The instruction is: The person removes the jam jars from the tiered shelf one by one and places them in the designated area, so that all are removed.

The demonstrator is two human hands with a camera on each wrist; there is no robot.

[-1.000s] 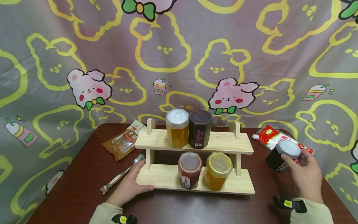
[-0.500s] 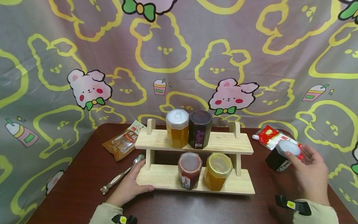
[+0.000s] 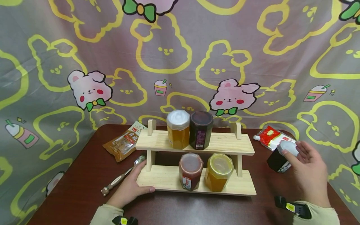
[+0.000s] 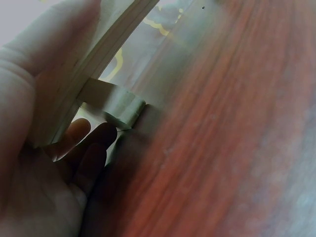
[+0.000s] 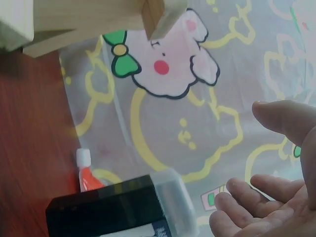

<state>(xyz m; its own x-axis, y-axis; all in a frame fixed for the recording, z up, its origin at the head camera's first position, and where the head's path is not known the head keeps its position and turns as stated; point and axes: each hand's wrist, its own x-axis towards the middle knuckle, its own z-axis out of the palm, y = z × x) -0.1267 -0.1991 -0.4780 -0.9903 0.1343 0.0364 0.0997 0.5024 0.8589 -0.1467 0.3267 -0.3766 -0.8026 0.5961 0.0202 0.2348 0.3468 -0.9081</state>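
Observation:
My left hand (image 3: 129, 189) grips the left end of a two-tier wooden rack (image 3: 160, 176), thumb at the front edge and fingers behind. In the left wrist view its fingers (image 4: 94, 148) curl round the board. By the table's right side, a black jar (image 3: 277, 161) with a translucent white lid stands on the table. Beside that lid hovers my right hand (image 3: 312, 178); the right wrist view shows its loosely bent fingers (image 5: 239, 195) apart from the jar. On the upper shelf are an amber jar (image 3: 178, 134) and a dark purple jar (image 3: 200, 132). Below sit a red-brown jar (image 3: 190, 170) and a yellow jar (image 3: 217, 175).
Behind the black jar lies a red-and-white spout pouch (image 3: 274, 139). A brown spice packet (image 3: 123, 143) rests left of the rack. A spoon (image 3: 118, 179) with a bear-shaped handle end lies by my left hand. A patterned curtain (image 3: 180, 62) hangs behind the table.
My right hand has let go of the black jar and drawn slightly back from its lid. The jar stays in place. My left hand has not moved.

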